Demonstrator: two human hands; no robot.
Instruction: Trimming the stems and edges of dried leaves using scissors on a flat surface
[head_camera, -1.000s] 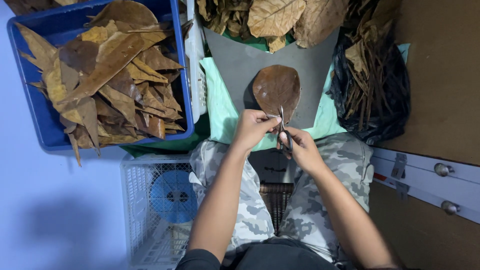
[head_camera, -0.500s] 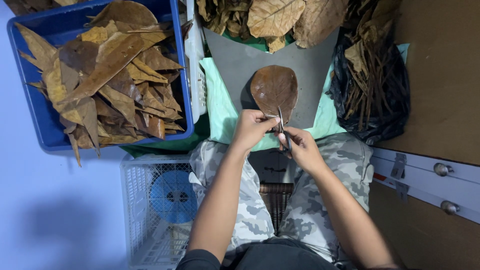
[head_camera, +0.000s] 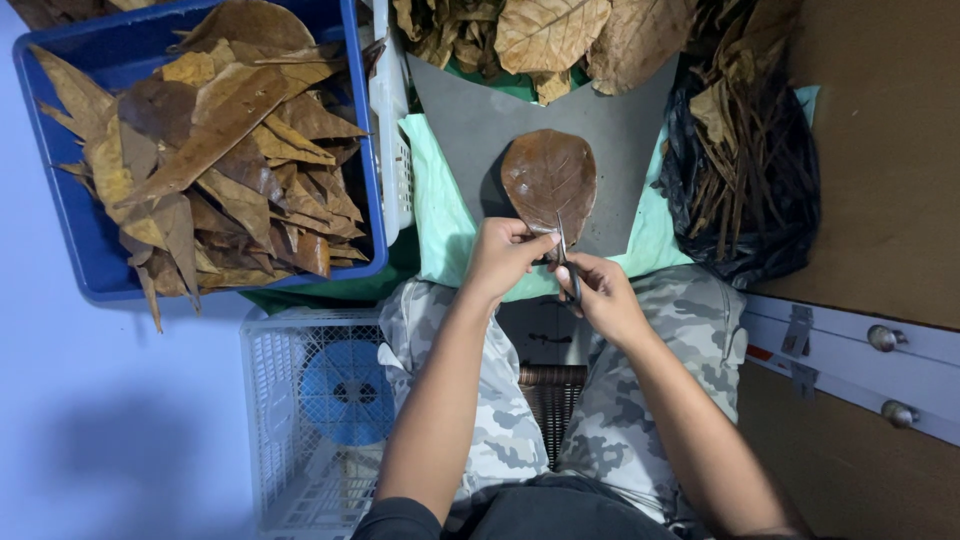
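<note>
I am looking straight down at both bare forearms, which are reaching away from the body toward twelve o'clock and converging above the knees. The left hand (head_camera: 498, 258) is sitting at about eleven o'clock from the right hand (head_camera: 600, 297), its fingers curling inward into a pinch with the thumb pointing toward three o'clock. The right hand is lying knuckles up, fingers folding tight in a closed grip, the wrist bending slightly toward ten o'clock. The two hands are nearly touching at the fingertips. Both elbows are staying low, near six o'clock.
</note>
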